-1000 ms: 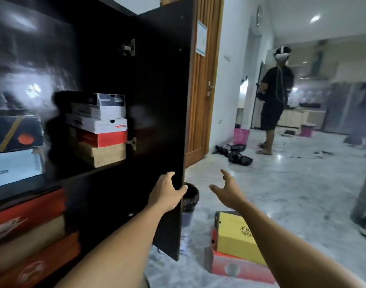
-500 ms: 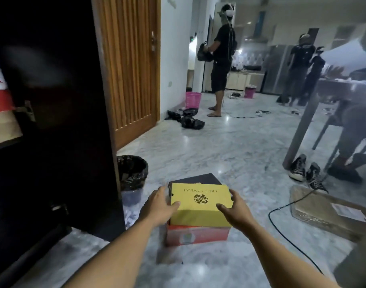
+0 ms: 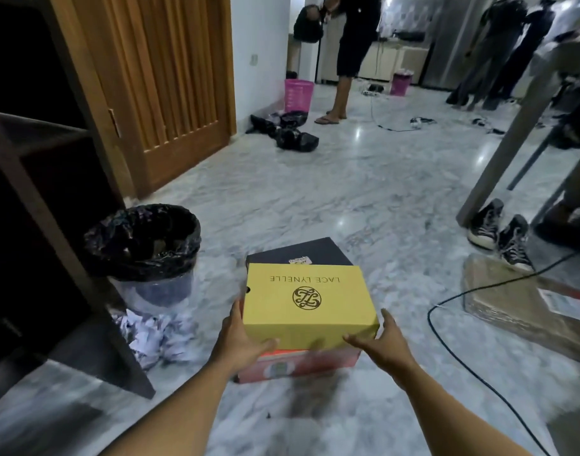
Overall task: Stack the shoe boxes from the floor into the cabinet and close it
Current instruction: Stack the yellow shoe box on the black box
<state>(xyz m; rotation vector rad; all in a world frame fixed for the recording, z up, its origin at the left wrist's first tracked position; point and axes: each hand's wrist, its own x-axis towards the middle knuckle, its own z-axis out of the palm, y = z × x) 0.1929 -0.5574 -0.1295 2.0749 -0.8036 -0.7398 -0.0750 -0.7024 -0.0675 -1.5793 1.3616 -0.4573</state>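
A yellow shoe box [image 3: 306, 304] printed LACE LYNELLE sits on top of a red shoe box [image 3: 298, 365] on the marble floor, with a black shoe box [image 3: 295, 253] just behind it. My left hand [image 3: 241, 340] holds the yellow box at its near left corner, thumb up the side and fingers under the front edge. My right hand [image 3: 379, 340] grips the near right corner the same way. The dark cabinet [image 3: 35, 205] stands open at the left, its door [image 3: 94, 291] swung out toward me.
A bin with a black liner [image 3: 144, 248] stands beside the cabinet door, crumpled paper at its foot. A black cable [image 3: 446, 343] runs across the floor at the right, near a flat cardboard parcel [image 3: 519, 304] and a pair of sneakers [image 3: 499, 235]. People stand further back.
My left hand left the cabinet door and both hands came down onto the yellow box. My view dropped from the shelves to the floor, and the fingers now curl under the box's front edge.
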